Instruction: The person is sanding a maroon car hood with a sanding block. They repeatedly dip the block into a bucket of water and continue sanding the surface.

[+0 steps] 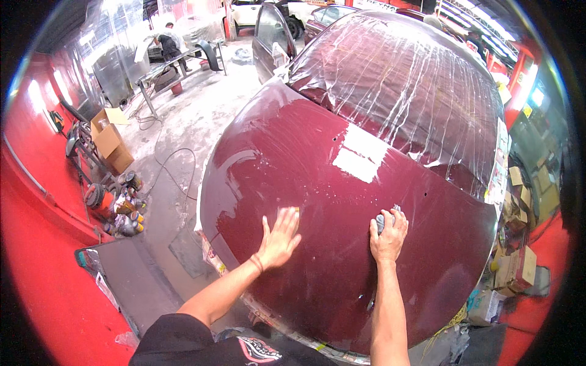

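A maroon car hood [329, 262] spreads out in front of me, wet and streaked with pale residue. My left hand [279, 238] lies flat on it, fingers stretched out. A small tan edge shows at its fingertips; what that is I cannot make out. Farther right, my right hand [388, 236] is closed around a crumpled grey cloth [380, 223], which rests against the hood. Most of the cloth is hidden under the fingers. Beyond the hands, water drops dot the paint and a bright light reflection lies near the windshield.
Plastic sheeting [403, 79] streaked with white covers the windshield. At left stand a cardboard box [111, 139], several cans [127, 224] and a dark flat panel [131, 277]; a hose [163, 163] crosses the floor. Boxes [516, 269] line the right. Another person [170, 46] works far back.
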A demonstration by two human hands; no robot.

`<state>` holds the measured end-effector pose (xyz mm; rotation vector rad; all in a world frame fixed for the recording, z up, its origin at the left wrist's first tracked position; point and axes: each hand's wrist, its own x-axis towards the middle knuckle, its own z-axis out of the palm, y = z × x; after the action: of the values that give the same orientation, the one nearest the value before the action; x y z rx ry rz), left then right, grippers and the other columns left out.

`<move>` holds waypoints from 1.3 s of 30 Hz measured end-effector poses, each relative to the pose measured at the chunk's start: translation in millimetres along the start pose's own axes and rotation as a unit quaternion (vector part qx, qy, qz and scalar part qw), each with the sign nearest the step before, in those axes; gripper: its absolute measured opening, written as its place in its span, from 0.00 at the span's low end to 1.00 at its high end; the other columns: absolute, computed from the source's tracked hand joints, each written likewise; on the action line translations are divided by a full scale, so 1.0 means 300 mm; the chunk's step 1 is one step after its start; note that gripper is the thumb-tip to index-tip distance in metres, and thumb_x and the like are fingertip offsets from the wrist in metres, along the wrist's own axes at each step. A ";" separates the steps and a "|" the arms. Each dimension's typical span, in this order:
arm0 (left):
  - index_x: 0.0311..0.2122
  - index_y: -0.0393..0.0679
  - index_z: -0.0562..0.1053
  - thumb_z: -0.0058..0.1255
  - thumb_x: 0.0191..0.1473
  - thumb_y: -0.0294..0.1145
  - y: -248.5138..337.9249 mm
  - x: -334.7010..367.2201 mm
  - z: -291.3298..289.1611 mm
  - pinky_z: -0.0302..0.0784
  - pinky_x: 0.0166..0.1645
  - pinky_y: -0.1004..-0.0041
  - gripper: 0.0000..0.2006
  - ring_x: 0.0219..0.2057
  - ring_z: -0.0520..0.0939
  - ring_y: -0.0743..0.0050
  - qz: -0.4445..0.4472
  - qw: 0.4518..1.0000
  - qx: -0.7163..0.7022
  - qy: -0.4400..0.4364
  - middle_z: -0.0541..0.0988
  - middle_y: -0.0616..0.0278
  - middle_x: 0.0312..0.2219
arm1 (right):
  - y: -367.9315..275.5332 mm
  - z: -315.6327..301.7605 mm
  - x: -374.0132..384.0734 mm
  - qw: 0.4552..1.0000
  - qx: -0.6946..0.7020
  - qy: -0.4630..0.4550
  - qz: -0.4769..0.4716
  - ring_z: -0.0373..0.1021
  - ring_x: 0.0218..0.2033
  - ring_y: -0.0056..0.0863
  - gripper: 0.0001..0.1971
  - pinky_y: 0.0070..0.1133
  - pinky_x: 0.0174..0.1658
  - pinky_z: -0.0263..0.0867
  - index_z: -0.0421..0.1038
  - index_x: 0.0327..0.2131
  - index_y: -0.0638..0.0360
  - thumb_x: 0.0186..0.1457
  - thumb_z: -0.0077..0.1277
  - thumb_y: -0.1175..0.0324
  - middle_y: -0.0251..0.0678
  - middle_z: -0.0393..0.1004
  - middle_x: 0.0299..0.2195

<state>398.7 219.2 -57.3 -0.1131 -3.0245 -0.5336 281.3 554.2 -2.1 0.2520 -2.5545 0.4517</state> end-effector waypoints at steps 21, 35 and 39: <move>0.81 0.44 0.46 0.33 0.76 0.51 -0.306 0.061 -0.141 0.30 0.75 0.20 0.37 0.82 0.39 0.49 -0.010 0.999 0.050 -0.007 0.41 0.55 0.82 | 0.002 -0.010 0.001 0.999 -0.022 -0.005 -0.030 0.59 0.71 0.52 0.24 0.50 0.75 0.53 0.74 0.60 0.51 0.62 0.63 0.58 0.44 0.68 0.64; 0.82 0.47 0.43 0.29 0.77 0.55 -0.415 0.427 -0.175 0.29 0.75 0.19 0.37 0.82 0.37 0.49 -0.033 0.994 0.091 0.048 0.41 0.57 0.82 | 0.008 -0.001 0.019 0.998 -0.037 -0.013 -0.040 0.61 0.70 0.50 0.23 0.46 0.74 0.55 0.75 0.60 0.52 0.64 0.61 0.58 0.44 0.68 0.65; 0.82 0.48 0.44 0.32 0.76 0.54 -0.234 0.105 -0.084 0.27 0.76 0.21 0.37 0.82 0.37 0.51 0.060 0.997 0.042 -0.024 0.41 0.58 0.82 | -0.007 0.007 0.014 0.999 -0.038 -0.017 -0.032 0.60 0.71 0.50 0.23 0.46 0.74 0.55 0.74 0.60 0.52 0.64 0.61 0.58 0.45 0.68 0.65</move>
<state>362.9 146.7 -55.0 -0.3039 -3.0552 -0.3983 277.4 551.1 -0.9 0.3145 -2.5819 0.3287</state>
